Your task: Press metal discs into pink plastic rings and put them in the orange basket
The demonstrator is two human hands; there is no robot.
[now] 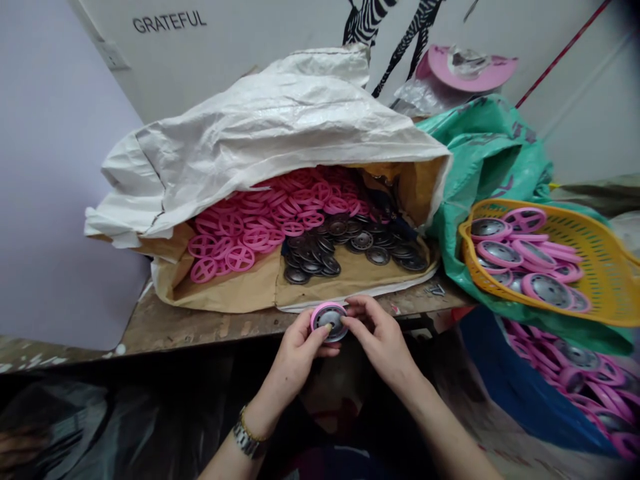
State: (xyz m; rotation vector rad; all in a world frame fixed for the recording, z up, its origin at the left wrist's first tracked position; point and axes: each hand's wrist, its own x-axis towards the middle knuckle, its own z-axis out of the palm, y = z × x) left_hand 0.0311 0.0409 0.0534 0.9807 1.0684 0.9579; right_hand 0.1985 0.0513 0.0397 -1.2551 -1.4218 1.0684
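A small toy wheel [329, 321], with a pink rim and a dark grey hubcap disc, is held between my two hands just in front of the bench edge. My left hand [303, 339] grips it from the left, thumb on the disc's face. From the right, my right hand [374, 328] pinches the disc's edge with thumb and fingers. Beyond them, a large white sack [270, 127] lies open with its brown lining showing. Inside it are a heap of pink spoked wheels [280, 207] and a pile of dark grey discs [313, 257].
At the right, a yellow basket [613, 257] holds several assembled wheels and rests on a green sack [493, 143]. Below it, a blue container [505, 373] holds more pink wheels. Small metal pieces [436, 290] lie on the wooden bench [185, 330]. A pink cap [470, 70] sits at the back.
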